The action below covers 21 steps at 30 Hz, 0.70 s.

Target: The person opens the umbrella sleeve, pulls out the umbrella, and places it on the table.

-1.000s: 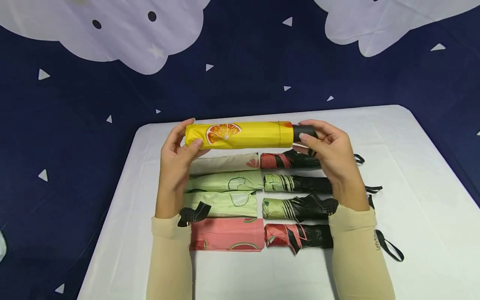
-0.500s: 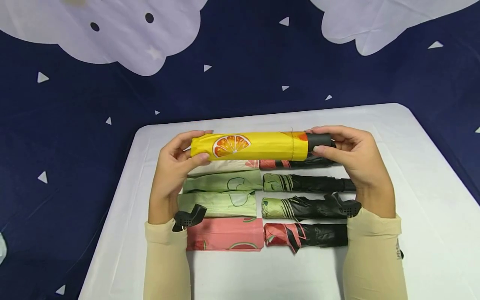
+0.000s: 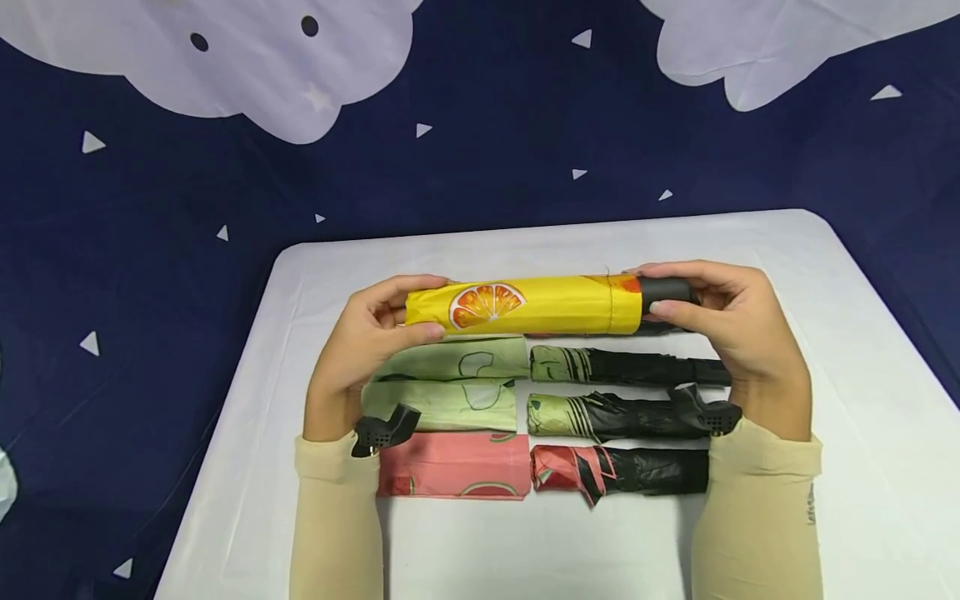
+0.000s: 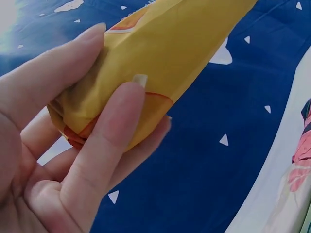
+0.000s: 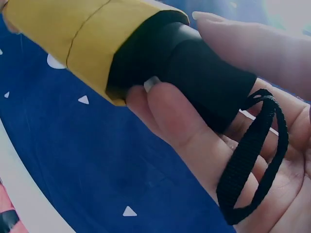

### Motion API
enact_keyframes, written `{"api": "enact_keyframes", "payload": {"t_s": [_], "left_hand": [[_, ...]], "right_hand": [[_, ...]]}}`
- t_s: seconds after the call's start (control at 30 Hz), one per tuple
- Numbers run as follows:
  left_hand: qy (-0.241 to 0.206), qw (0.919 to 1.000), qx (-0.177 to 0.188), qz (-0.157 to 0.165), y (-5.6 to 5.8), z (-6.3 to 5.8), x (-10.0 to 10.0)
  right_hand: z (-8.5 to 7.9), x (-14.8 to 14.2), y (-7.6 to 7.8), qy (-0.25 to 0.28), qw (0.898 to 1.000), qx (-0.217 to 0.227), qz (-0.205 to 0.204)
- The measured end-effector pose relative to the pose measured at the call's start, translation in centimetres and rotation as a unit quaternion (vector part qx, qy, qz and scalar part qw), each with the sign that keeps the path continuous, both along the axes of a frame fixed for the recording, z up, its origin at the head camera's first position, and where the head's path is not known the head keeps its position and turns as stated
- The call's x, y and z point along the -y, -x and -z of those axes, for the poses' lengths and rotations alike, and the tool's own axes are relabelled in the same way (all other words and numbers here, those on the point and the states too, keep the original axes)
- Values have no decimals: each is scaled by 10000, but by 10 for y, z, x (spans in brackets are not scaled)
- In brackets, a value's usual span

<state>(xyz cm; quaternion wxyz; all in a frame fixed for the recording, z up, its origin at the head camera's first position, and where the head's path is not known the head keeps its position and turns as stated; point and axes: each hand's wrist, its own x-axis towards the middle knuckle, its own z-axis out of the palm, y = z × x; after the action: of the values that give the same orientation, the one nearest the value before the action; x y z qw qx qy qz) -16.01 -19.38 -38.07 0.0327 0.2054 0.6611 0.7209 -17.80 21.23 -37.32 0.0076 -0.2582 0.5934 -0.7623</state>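
A folded umbrella in a yellow sleeve (image 3: 562, 307) with an orange-slice print is held level above the table in the head view. My left hand (image 3: 367, 333) grips its left, closed end between thumb and fingers. At the other end my right hand (image 3: 757, 333) grips the black handle (image 5: 204, 73), thumb on the near side. The handle sticks out of the sleeve's stitched mouth, and a black wrist strap (image 5: 248, 165) loops over the right palm. In the left wrist view the yellow fabric (image 4: 165, 53) is bunched at the fingertips.
Below on the white table (image 3: 600, 550) lie two green sleeves (image 3: 450, 404) and a pink watermelon sleeve (image 3: 457, 467). To their right, folded umbrellas lie in rows, including a red-and-black one (image 3: 630, 471) and a green-and-black one (image 3: 600, 417). The yellow umbrella covers the farthest row.
Both hands have carried the yellow-sleeved umbrella to the right and slightly nearer, over the farthest row. The grips at both ends are kept.
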Motion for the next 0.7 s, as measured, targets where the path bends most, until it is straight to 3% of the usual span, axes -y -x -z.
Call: {"api": "enact_keyframes", "payload": {"t_s": [0.27,0.7], "left_hand": [[163,9996,210,-77,1,0,-3],[107,9993,122,-323,0,0,1]], "right_hand": [[0,1,0,-2,10000,3,64],[1,12,2,140,9997,-39,178]]}}
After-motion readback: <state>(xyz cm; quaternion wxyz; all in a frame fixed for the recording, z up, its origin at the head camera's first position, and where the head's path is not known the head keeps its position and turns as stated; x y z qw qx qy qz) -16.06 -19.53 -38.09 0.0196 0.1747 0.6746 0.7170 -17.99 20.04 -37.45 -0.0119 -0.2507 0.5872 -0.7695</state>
